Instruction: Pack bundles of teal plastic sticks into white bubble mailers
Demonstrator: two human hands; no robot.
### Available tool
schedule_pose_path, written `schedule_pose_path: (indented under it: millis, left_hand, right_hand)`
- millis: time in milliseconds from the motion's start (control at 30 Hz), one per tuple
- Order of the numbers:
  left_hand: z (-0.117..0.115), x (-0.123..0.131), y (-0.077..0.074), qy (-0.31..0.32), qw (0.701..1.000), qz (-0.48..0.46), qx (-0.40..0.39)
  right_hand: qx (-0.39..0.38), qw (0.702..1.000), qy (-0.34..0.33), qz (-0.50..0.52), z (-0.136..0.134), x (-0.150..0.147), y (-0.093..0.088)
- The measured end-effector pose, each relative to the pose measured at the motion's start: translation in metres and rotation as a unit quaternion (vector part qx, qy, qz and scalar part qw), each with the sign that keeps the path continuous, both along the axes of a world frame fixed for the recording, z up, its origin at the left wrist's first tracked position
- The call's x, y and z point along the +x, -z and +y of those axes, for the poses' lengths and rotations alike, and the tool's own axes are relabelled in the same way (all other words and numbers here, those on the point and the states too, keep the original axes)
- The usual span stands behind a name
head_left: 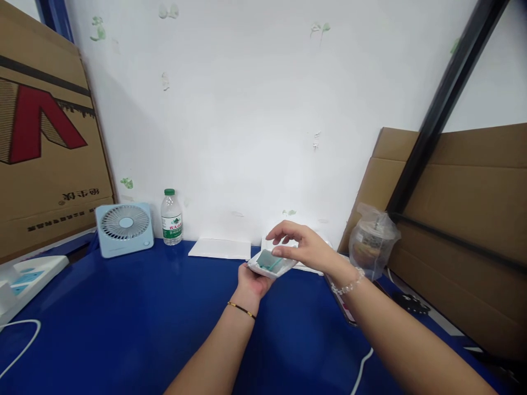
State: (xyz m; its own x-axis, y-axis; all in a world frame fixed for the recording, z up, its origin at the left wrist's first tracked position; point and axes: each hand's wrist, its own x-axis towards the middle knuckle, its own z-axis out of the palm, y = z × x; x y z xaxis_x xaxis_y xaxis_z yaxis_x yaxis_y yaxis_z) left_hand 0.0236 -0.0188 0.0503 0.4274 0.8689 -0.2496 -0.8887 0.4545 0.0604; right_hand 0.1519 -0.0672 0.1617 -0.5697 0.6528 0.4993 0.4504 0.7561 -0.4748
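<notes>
In the head view my left hand [255, 281] is closed around a small white open case [285, 266] from below and holds it tilted above the table. Inside the case lies a flat pale-teal piece [267, 259] with a thin teal strip; their kind is not clear. Over the case hovers my right hand [302, 244], its fingers bent and its thumb apart from them. The right thumb tip is close to the teal piece; whether it touches cannot be made out. Nothing shows between the right fingers. Part of a white object behind the case is covered by my right hand.
White folded paper [220, 248] lies by the wall. A light-blue fan [125, 227] and a water bottle [172, 219] stand left. To the right are a bagged cup [373, 244], a phone [345, 304] partly under my forearm, and cardboard [473, 219]. A power strip [28, 288] sits far left.
</notes>
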Motion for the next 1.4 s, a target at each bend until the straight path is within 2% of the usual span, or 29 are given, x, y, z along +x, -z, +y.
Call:
schedule_pose_path:
  millis: [100, 200, 367, 533, 600, 700, 800, 900, 1000, 1067, 1100, 1167, 1233, 1300, 1333, 1400]
  left_hand:
    - [-0.004, 0.002, -0.001, -0.006, 0.999, 0.043, -0.020]
    - [-0.006, 0.001, -0.001, -0.016, 0.998, 0.062, -0.018]
    - [-0.007, -0.004, -0.006, -0.037, 0.998, 0.049, -0.024]
    - [-0.015, -0.010, -0.013, -0.044, 0.999, 0.019, 0.021]
    - [-0.017, -0.014, -0.013, -0.065, 0.997, 0.014, 0.048]
    - [-0.017, -0.018, -0.013, -0.075, 0.996, 0.019, 0.046]
    - [-0.014, -0.020, -0.013, -0.074, 0.997, 0.020, 0.016]
    - [-0.009, -0.023, -0.013, -0.102, 0.994, 0.025, 0.006]
    - [-0.006, -0.027, -0.011, -0.128, 0.991, 0.031, 0.012]
    - [-0.003, -0.032, -0.010, -0.145, 0.988, 0.041, 0.025]
    - [-0.002, -0.035, -0.010, -0.155, 0.986, 0.044, 0.032]
    - [0.002, -0.044, -0.009, -0.187, 0.980, 0.054, 0.037]
    - [0.008, -0.055, -0.009, -0.248, 0.965, 0.083, 0.026]
    - [0.015, -0.067, -0.005, -0.313, 0.940, 0.129, 0.025]
    - [0.020, -0.072, -0.002, -0.337, 0.929, 0.150, 0.034]
    - [0.031, -0.081, 0.007, -0.357, 0.916, 0.180, 0.048]
  right_hand:
    - [0.075, 0.993, 0.015, -0.092, -0.005, -0.006, 0.001]
    - [0.079, 0.982, 0.007, -0.172, -0.014, -0.010, -0.004]
    - [0.080, 0.982, -0.044, -0.163, -0.029, 0.003, -0.015]
    - [0.128, 0.980, -0.030, -0.148, -0.032, 0.011, -0.007]
    - [0.106, 0.985, -0.059, -0.126, -0.033, 0.011, -0.004]
    - [0.059, 0.988, -0.094, -0.105, -0.032, 0.010, 0.000]
    - [0.060, 0.997, -0.025, -0.038, -0.026, 0.009, 0.008]
    - [0.167, 0.985, 0.050, -0.003, -0.017, 0.008, 0.018]
    - [0.319, 0.943, 0.053, -0.081, -0.008, 0.006, 0.028]
    - [0.356, 0.921, 0.053, -0.145, -0.002, 0.004, 0.036]
    - [0.350, 0.922, 0.063, -0.156, 0.003, 0.001, 0.041]
    - [0.296, 0.941, 0.108, -0.125, 0.019, -0.006, 0.053]
    - [0.199, 0.962, 0.183, -0.030, 0.043, -0.016, 0.068]
    - [0.091, 0.961, 0.254, 0.064, 0.072, -0.031, 0.086]
    - [0.030, 0.957, 0.276, 0.083, 0.087, -0.039, 0.095]
    - [-0.100, 0.944, 0.308, 0.057, 0.115, -0.056, 0.113]
